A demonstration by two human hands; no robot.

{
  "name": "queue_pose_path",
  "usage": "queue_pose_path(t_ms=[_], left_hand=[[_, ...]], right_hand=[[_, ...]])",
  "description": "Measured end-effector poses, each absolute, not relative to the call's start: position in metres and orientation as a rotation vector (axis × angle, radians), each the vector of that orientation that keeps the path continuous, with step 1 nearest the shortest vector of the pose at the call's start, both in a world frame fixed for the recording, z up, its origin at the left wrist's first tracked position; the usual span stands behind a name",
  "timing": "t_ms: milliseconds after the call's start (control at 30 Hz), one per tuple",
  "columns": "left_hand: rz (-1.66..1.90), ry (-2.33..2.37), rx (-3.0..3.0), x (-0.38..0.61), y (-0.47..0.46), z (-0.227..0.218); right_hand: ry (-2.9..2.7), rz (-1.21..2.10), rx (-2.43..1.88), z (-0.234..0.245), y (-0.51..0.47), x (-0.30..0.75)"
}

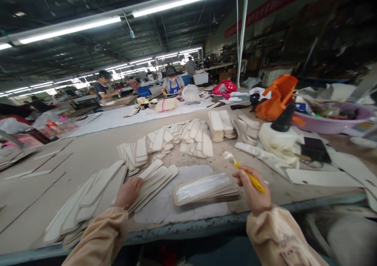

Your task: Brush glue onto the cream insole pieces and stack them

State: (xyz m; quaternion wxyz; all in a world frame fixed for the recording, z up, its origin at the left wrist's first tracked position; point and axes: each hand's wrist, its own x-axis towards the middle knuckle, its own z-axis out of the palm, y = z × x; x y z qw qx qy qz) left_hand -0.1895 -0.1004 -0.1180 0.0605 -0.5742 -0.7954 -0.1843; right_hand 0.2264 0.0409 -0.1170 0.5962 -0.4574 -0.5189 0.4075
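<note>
My right hand point(253, 191) is closed round a yellow-handled glue brush point(239, 166), its bristle end raised above the table. Just left of it lies a small stack of cream insole pieces point(206, 189), the top one streaked with white glue. My left hand point(128, 193) rests on a fanned row of long cream pieces point(153, 181), fingers curled over their near ends. Whether it grips one I cannot make out. Both hands are at the near edge of the worktable point(88, 156).
More cream pieces lie fanned at the left point(85, 203) and stacked in the middle point(219, 125). A white glue bottle with a black cap point(281, 134), a purple basin point(332, 122) and an orange bag point(277, 95) stand right. Other workers sit at far tables.
</note>
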Motion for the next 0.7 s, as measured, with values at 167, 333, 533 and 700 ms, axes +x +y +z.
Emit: queue_pose_path(t_ms=[167,333,533,700], left_hand=[[-0.602,-2.223,-1.848,-0.143,-0.088,-0.076],[-0.551,-2.113,-2.368,-0.050,-0.058,-0.061],[-0.764,-2.167,-2.546,0.006,-0.033,-0.070],[-1.053,-2.609,-2.602,-0.028,-0.038,-0.080]], right_hand=[[-1.253,0.947,-0.911,-0.118,0.036,0.218],[-1.312,1.079,-0.736,-0.118,0.025,0.208],[-1.476,0.987,-0.983,-0.122,0.028,0.211],[-1.455,0.726,-1.138,-0.133,0.050,0.225]])
